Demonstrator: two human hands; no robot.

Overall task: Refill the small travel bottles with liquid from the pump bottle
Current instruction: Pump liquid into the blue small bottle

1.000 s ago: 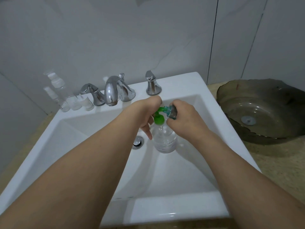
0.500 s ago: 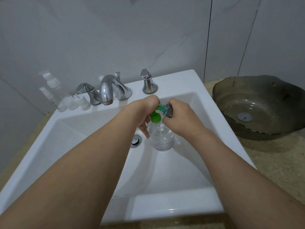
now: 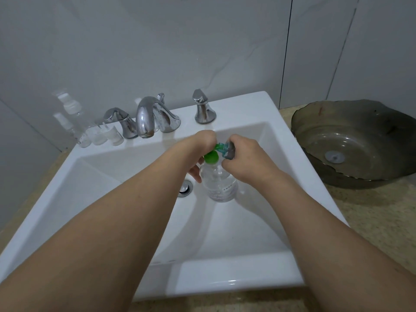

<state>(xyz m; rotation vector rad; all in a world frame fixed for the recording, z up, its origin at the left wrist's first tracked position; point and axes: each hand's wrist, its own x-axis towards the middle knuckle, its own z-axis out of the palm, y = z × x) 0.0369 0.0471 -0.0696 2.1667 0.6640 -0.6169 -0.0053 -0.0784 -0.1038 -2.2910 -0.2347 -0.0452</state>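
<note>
Green pump head (image 3: 211, 156) sat on a clear pump bottle (image 3: 219, 183) held upright over the white sink (image 3: 225, 280) basin, just right of the drain (image 3: 185, 188). The left hand (image 3: 198, 152) was curled over the pump from the left, fingers reaching down beside the bottle neck; whether it also bore the bottle's weight could not be told. The right hand (image 3: 245, 158) gripped a small travel bottle (image 3: 228, 150), tilted, its mouth set against the green spout. Liquid level inside the small one was not readable.

Judged step: dispensing into the first travel bottle. To do it well: keep the spout tip inside the small mouth before each press, press slowly and fully, let the pump rise before the next stroke, and hold the small bottle closer to upright as it fills so nothing spills over the lip. Working over the basin was sensible for drips.

Other clear travel bottles (image 3: 96, 134) stood on the sink ledge left of the faucet (image 3: 146, 115), apparently still waiting. A dark glass bowl (image 3: 315, 122) sat on the counter to the right.
</note>
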